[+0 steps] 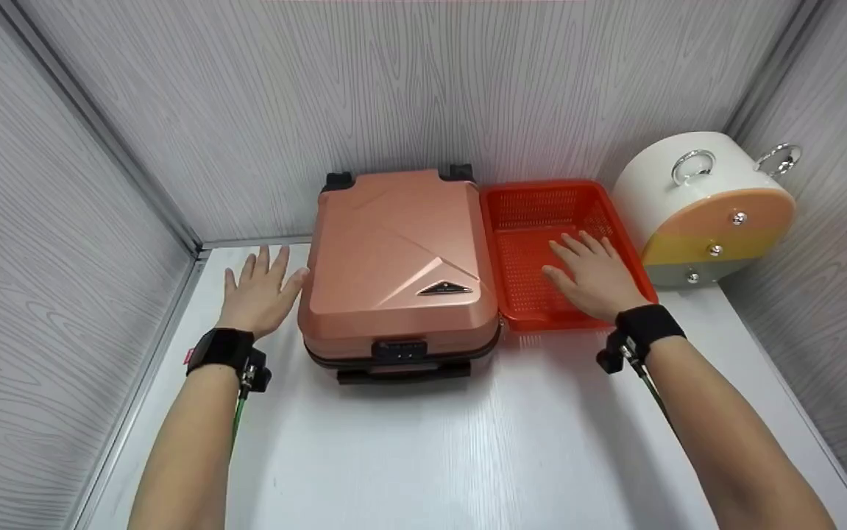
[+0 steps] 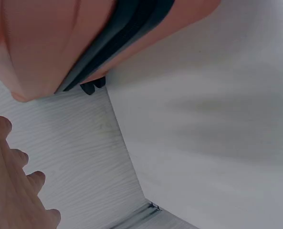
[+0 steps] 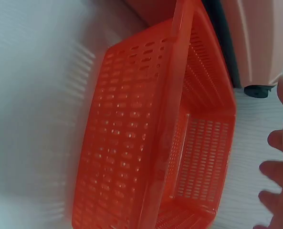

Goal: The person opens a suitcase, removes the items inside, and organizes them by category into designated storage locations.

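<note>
Left grip (image 1: 260,294) and right grip (image 1: 592,276) both empty, fingers extended. Left is nearer the suitcase (image 1: 394,250), which lies flat on the counter (image 1: 394,456) just to its right, long axis toward the back wall (image 1: 394,88); right hangs over the red basket (image 1: 559,324).

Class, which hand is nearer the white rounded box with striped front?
Right. The right hand is by the red plastic basket, left of the box; the left hand is farther left, beside the glossy pink suitcase.
</note>
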The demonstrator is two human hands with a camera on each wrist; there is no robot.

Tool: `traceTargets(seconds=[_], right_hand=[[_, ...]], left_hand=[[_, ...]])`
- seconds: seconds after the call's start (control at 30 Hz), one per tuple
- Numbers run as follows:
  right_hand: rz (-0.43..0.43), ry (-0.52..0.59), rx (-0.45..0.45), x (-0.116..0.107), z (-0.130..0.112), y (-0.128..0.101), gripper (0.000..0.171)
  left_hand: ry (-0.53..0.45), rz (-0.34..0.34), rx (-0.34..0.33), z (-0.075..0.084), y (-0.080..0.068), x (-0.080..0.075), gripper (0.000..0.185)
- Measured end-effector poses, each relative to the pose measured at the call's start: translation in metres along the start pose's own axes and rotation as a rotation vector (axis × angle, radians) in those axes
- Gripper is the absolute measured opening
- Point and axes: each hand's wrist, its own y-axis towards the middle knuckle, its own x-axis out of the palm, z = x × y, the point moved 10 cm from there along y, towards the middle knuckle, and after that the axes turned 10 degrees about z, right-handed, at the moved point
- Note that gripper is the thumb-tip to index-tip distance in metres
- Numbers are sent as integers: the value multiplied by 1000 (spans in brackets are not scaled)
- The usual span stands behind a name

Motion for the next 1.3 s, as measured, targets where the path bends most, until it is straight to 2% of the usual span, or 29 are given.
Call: traceTargets(seconds=[0.07,0.13,0.2,0.27,0.33,0.43,0.53,0.63,0.73,0.83,0.93,1.1,1.3], right_hand=[[45,29,-54,-5,-13,-2,57],[88,59,-96,-10,-26,-7,46],[125,89,-122,-12,-40,-15,38],[152,125,-137,-8,-52,-27,31],[168,151,-149,0,-61,-41,26],[187,169,-130,18,-68,-58,22],[180,235,-34,41,-65,-68,22],[132,404,144,65,-56,-74,26],[81,627,333,88,-50,-81,31],[62,859,463,105,-51,-84,36],[90,1048,561,114,-52,-86,38],[196,1210,686,121,-50,-92,39],[261,1419,835,128,-50,-95,37]], left_hand=[[-22,33,37,14,2,-6,86],[-38,75,94,34,4,-13,85],[-40,114,163,61,3,-19,85],[-25,122,239,92,-3,-20,84],[5,97,318,125,-13,-13,84],[44,31,415,169,-31,6,85],[79,-7,461,197,-41,25,90],[103,-3,452,205,-41,43,96],[123,9,429,204,-39,56,99],[152,22,426,203,-39,62,96],[173,38,437,204,-41,61,97],[196,77,460,204,-44,61,102],[197,92,462,204,-44,62,101]])
